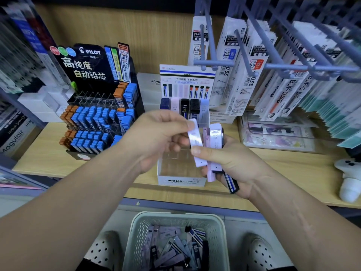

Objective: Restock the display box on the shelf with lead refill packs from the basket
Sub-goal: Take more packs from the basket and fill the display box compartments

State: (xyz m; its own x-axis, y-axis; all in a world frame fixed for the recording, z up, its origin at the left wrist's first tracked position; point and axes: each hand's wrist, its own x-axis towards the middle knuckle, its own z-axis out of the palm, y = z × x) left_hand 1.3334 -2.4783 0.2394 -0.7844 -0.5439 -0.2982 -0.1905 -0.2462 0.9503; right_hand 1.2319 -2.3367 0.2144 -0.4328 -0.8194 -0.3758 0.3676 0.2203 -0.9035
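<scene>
Below, we see the basket (pixel 136 227) holding loose lead refill packs (pixel 172 245), then our right hand (pixel 230 163) gripping a bundle of packs (pixel 214 137) while our left hand (pixel 154 137) pinches the top of one pale lilac pack (pixel 196 141), both above the display box (pixel 181 180) on the shelf (pixel 48 149).

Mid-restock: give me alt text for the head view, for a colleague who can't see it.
The left hand pinches a lilac pack while the right hand grips a bundle of packs, both over the white display box on the shelf. The basket below holds more packs.
</scene>
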